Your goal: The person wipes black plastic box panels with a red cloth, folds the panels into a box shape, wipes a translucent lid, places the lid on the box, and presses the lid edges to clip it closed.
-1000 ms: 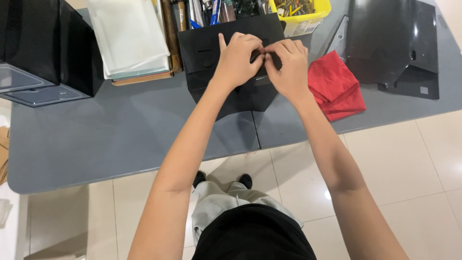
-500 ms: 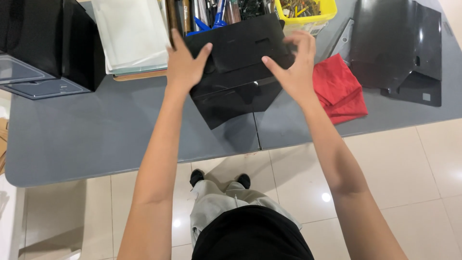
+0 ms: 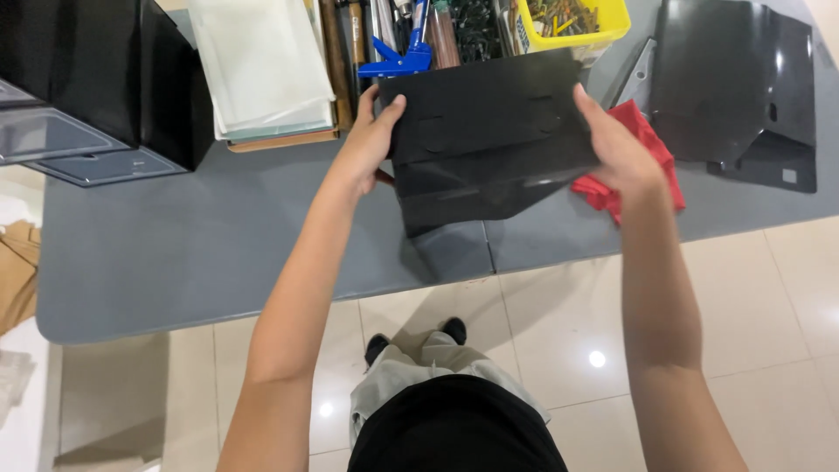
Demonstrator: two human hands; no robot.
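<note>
A black glossy folded panel [image 3: 485, 144], like a flat plastic box part with creases, is lifted above the grey table [image 3: 201, 245]. My left hand [image 3: 371, 140] grips its left edge and my right hand [image 3: 616, 144] grips its right edge. The panel is tilted, with its lower corner pointing down towards the table's front edge. A red cloth [image 3: 651, 166] lies just behind my right hand.
A black box with clear drawers [image 3: 83, 87] stands at the left. A stack of pale sheets [image 3: 262, 65], a blue tool [image 3: 398, 57] among other tools, a yellow bin [image 3: 577, 22] and another black panel [image 3: 738, 87] lie along the back. Tiled floor below.
My hands moved from the panel's top middle out to its two side edges, and the panel has been raised and tilted off the table.
</note>
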